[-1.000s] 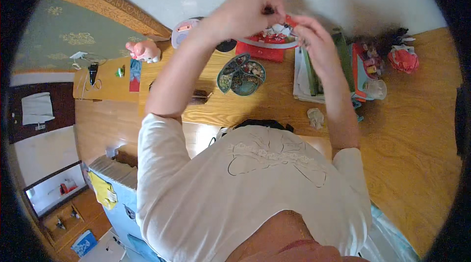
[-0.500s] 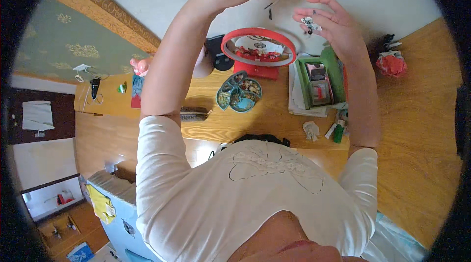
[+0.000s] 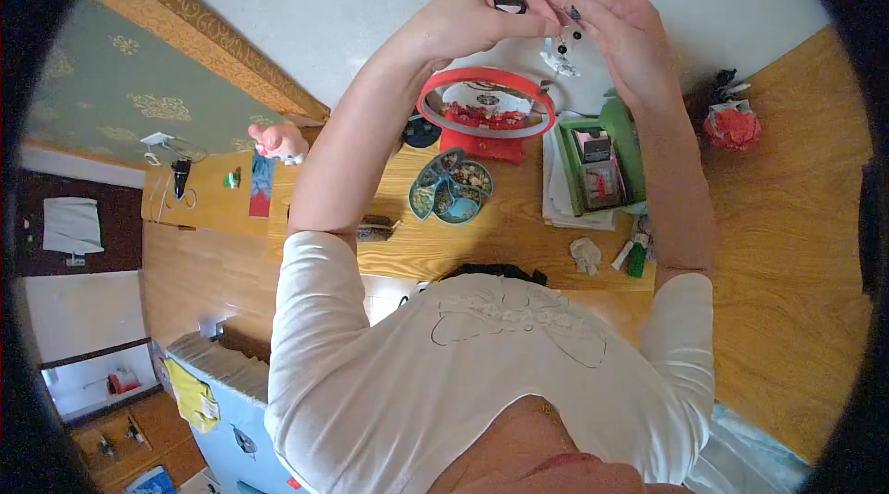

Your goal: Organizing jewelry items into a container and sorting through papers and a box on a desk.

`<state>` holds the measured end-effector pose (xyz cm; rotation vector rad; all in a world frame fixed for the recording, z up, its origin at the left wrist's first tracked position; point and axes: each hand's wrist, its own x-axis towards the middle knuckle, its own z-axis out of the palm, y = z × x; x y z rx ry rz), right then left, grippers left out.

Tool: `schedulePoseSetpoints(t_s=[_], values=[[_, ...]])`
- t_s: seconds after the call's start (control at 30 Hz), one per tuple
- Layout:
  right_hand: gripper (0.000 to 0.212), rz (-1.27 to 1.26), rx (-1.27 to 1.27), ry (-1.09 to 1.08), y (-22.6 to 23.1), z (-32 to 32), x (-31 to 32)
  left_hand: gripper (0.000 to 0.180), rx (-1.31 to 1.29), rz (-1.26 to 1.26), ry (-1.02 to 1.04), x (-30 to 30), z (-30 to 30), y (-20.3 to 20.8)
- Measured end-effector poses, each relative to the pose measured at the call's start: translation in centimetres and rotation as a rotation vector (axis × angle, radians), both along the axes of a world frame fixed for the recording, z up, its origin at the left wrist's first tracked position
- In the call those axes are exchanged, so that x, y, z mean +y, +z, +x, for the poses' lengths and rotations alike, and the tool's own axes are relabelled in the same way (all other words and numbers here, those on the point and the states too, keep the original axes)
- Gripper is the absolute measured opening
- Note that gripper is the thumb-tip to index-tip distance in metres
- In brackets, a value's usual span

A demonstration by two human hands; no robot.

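Note:
Both hands are raised close together in front of the white wall. My left hand (image 3: pixel 507 17) is closed, thumb and forefinger pinched at a thin strand. A small black object (image 3: pixel 510 5), its kind unclear, shows inside its curled fingers. My right hand (image 3: pixel 628 26) holds a small beaded trinket (image 3: pixel 561 51) by its upper part, with the outer fingers extended. Round black beads and a pale, whitish piece hang below the fingertips. Its upper end, dark and thin, lies against the right fingers. The exact grip of the right thumb is hidden.
Below the hands stands a red-rimmed round mirror (image 3: pixel 553 110). Nearer is a blue-green divided tray (image 3: pixel 414 196) of small beads. A green box (image 3: pixel 572 190) sits on papers at right, near a crumpled tissue (image 3: pixel 585 256). A pink figurine (image 3: pixel 280 144) stands at left.
My left hand has moved right and down, bringing its strand to my right hand. My right hand has shifted slightly upward and left, and the trinket now hangs between both hands.

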<state>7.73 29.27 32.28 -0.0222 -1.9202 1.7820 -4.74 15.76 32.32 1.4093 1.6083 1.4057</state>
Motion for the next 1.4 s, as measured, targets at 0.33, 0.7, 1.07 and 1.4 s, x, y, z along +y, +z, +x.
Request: schedulePoseSetpoints(t_s=[0.33, 0.7, 1.07, 1.4], values=[[0.026, 0.095, 0.0, 0.06, -0.6, -0.7, 0.4, 0.013, -0.193, 0.014, 0.027, 0.5, 0.1, -1.9], [0.023, 0.153, -0.125, -0.066, -4.9, 1.1, 1.9, 0.016, -0.534, 0.036, 0.082, 0.0, 0.2, -1.8], [0.028, -0.406, -0.086, 0.307, -6.2, 1.1, 0.7, 0.016, -0.52, 0.067, 0.069, -0.4, 0.9, -0.8], [0.027, -0.581, -0.06, 0.421, -5.0, 1.3, -0.3, 0.015, -0.471, 0.07, 0.058, -0.9, 0.8, -0.7]])
